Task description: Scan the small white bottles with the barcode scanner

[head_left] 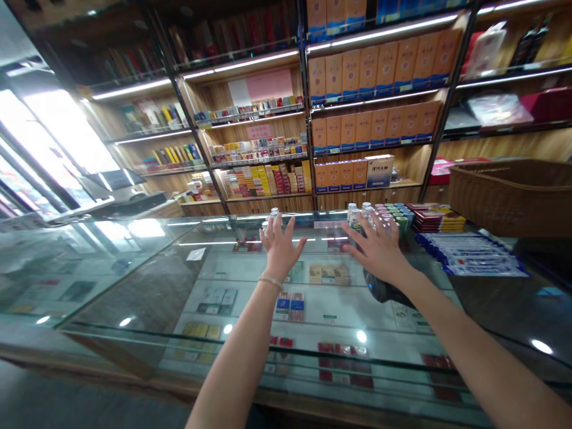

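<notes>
Nearest of all ran the glass counter (134, 280), its top shining with ceiling lights, and under the glass lay rows of small packs (290, 304) in blue, red and gold. Both bare arms stretched out over it from the near edge. The left hand (279, 247) was raised above the glass, palm forward, fingers spread wide and holding nothing, a pale bracelet (269, 280) around its wrist. The right hand (379, 244) hovered just to the right, palm down, fingers also fanned apart and empty. A dark rounded object (384, 290) sat on the glass right beneath that right wrist; what it was could not be told.

Just beyond the left fingertips stood a couple of small white-capped bottles (273, 215) at the far edge of the counter. Past the right fingertips stood another cluster of bottles (360, 213), with green-capped ones close beside them. Further right lay a stack of red boxes (435, 217) and a long blue-and-white packet (469, 255), then a brown wicker basket (513, 193). Far behind, wooden shelves (268, 196) carried rows of orange boxes (379, 71) and mixed packs.
</notes>
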A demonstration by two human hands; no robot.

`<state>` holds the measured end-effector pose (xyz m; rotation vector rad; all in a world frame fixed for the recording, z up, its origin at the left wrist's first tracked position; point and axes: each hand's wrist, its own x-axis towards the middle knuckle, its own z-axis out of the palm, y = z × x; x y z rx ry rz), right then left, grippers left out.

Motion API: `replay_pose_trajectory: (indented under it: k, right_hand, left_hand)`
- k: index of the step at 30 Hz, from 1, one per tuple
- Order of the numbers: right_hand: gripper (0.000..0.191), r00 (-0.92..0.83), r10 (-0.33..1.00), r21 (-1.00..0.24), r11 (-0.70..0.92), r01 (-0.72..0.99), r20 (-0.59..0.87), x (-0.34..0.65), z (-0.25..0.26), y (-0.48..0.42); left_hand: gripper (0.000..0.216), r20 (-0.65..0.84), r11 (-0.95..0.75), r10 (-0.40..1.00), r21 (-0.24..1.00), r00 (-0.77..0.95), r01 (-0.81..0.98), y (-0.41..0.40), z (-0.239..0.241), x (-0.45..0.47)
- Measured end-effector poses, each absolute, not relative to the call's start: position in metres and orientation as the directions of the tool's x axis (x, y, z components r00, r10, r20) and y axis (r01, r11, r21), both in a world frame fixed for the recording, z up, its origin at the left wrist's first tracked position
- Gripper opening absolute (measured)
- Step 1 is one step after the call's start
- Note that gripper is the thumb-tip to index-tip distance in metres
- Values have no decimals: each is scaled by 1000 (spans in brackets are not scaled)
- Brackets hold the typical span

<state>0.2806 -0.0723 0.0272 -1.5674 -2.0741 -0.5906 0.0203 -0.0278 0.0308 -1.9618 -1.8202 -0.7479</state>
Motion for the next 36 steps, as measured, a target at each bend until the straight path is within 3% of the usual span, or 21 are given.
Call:
replay_pose_trajectory:
  k: [8, 16, 24, 36]
  right_hand:
    - [57, -272, 761, 74, 284, 956, 589, 273, 25, -66]
    - [57, -292, 733, 74, 315, 946, 614, 263, 41, -58]
    - [59, -322, 735, 77, 347, 935, 597, 246, 38, -57]
    - [60, -333, 735, 97, 345, 934, 591, 242, 26, -51]
  left_hand:
    - [71, 620, 9, 779, 134, -91, 991, -23, 35, -2]
    - [78, 593, 187, 739, 279, -322, 942, -1, 39, -40]
    - [88, 491, 220, 809, 256, -323, 941, 24, 17, -62]
    - [76, 471, 255, 814, 234, -339, 938, 43, 8, -59]
